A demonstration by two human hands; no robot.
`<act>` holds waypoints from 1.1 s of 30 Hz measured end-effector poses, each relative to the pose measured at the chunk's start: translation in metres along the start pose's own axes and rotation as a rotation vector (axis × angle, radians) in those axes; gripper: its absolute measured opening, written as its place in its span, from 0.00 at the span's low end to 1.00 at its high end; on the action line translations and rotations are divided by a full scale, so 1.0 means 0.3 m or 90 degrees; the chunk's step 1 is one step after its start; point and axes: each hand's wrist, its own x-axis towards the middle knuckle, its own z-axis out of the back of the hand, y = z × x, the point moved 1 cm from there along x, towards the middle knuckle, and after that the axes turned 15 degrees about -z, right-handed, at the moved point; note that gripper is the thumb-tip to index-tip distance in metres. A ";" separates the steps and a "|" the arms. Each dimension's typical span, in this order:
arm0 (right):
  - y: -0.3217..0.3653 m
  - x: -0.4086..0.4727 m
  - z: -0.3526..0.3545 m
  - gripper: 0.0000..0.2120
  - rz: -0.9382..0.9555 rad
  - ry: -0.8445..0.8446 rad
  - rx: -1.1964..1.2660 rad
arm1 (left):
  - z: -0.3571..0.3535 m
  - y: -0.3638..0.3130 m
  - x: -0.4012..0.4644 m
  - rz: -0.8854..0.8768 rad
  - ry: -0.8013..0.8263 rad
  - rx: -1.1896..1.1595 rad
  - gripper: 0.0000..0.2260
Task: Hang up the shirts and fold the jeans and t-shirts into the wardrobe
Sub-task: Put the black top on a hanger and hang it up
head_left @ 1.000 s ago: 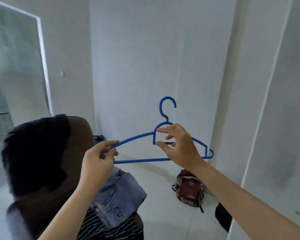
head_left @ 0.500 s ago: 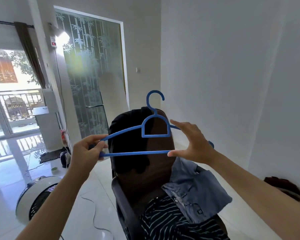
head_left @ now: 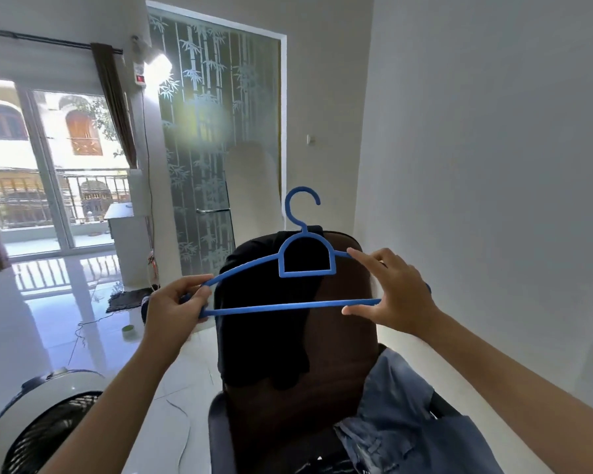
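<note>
- Brown chair (head_left: 339, 388) fills the lower middle, its backrest facing the camera.
- Black garment (head_left: 264, 336) draped over the left part of the backrest, hanging well down the front; likely the next shirt for hanging, though too dark to tell its type.
- Denim garment (head_left: 401, 422) heaped on the seat at lower right, with a dark striped piece barely visible beneath it at the bottom edge.
- White round fan (head_left: 42, 425) on the glossy floor at lower left, a thin cable trailing across the tiles beside it.
- Blue plastic hanger (head_left: 305, 268) held level in the air just in front of the backrest top, hook upward, touching no garment.
- Left hand (head_left: 175, 309) clamped round the hanger's left end, fingers curled over arm and lower bar together.
- Right hand (head_left: 394, 295) pinching the right end: index finger on the sloping arm, thumb under the lower bar.
- Wardrobe not in view.
- Risks, as judgement: light pinch on the right could slip once fabric weight pulls on the hanger; black garment could slide off the backrest onto the floor if tugged from one side; trailing cable a trip hazard when carrying clothes away.
</note>
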 end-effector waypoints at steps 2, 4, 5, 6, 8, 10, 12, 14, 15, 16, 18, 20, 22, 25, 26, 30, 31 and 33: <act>-0.111 0.066 -0.057 0.43 -0.008 -0.006 -0.007 | -0.104 0.062 0.059 -0.007 -0.032 0.051 0.07; -0.229 0.124 -0.122 0.44 -0.043 -0.005 -0.019 | -0.203 0.127 0.109 0.006 -0.064 0.087 0.09; -0.287 0.151 -0.155 0.44 -0.067 -0.003 -0.023 | -0.251 0.160 0.129 0.014 -0.072 0.100 0.10; -0.342 0.175 -0.188 0.45 -0.095 0.000 -0.026 | -0.298 0.191 0.146 0.020 -0.070 0.116 0.11; -0.434 0.218 -0.250 0.45 -0.145 0.003 -0.029 | -0.384 0.259 0.181 0.026 -0.037 0.149 0.12; -0.506 0.250 -0.304 0.44 -0.175 -0.005 -0.028 | -0.457 0.334 0.224 0.023 0.022 0.200 0.13; -0.567 0.276 -0.356 0.44 -0.204 -0.008 -0.023 | -0.522 0.412 0.279 0.002 0.087 0.269 0.16; -0.622 0.299 -0.409 0.45 -0.226 -0.005 -0.017 | -0.589 0.477 0.335 -0.013 0.119 0.343 0.19; -0.647 0.311 -0.434 0.45 -0.234 -0.004 -0.013 | -0.623 0.503 0.364 -0.009 0.116 0.368 0.20; -0.670 0.323 -0.456 0.46 -0.241 -0.002 -0.007 | -0.655 0.525 0.391 0.001 0.110 0.380 0.21; -0.706 0.340 -0.496 0.46 -0.256 0.002 0.003 | -0.718 0.564 0.437 0.018 0.099 0.376 0.23; -0.735 0.351 -0.530 0.45 -0.272 0.009 0.007 | -0.776 0.592 0.471 0.028 0.086 0.362 0.24; -0.764 0.357 -0.563 0.46 -0.293 0.024 0.016 | -0.818 0.612 0.491 0.039 0.052 0.369 0.24; -0.801 0.361 -0.603 0.47 -0.304 0.044 0.024 | -0.852 0.639 0.507 0.062 -0.014 0.357 0.21; -0.809 0.361 -0.613 0.47 -0.304 0.046 0.025 | -0.859 0.645 0.507 0.060 -0.025 0.354 0.20; -0.804 0.352 -0.639 0.46 -0.306 0.043 0.038 | -0.877 0.637 0.463 0.033 -0.024 0.371 0.19; -0.798 0.346 -0.646 0.46 -0.308 0.041 0.041 | -0.878 0.634 0.437 0.028 -0.012 0.371 0.19; -0.782 0.332 -0.662 0.46 -0.317 0.039 0.046 | -0.877 0.633 0.375 0.026 0.025 0.368 0.19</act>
